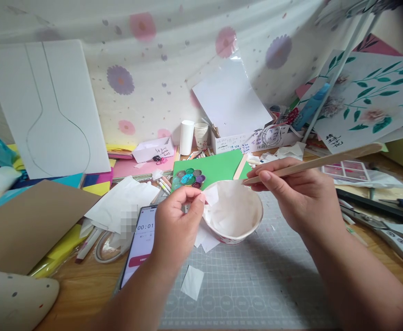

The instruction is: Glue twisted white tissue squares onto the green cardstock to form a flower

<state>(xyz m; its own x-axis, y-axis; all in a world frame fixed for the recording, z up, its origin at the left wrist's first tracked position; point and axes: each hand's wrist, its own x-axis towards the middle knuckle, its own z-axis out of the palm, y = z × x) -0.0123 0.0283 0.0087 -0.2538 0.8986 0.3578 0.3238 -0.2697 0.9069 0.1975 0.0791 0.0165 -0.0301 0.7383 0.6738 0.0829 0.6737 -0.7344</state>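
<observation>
A white paper bowl (243, 207) stands on the grey gridded cutting mat (256, 280), its inside partly covered with white paper pieces. At its left rim, my left hand (177, 225) pinches a small white paper piece (212, 196) between thumb and forefinger. My right hand (303, 197) is closed round a flat wooden craft stick (332, 158). One end of that stick is by the bowl's far right rim; the other points up to the right. On the mat, a loose paper square (192, 282) lies in front of the bowl.
A phone (142, 230) with a timer lies left of the mat. Behind the bowl are a green sheet (218, 165) and a paint palette (188, 177). Scissors (388, 230) lie at the right. Paper cups (200, 135) stand at the back.
</observation>
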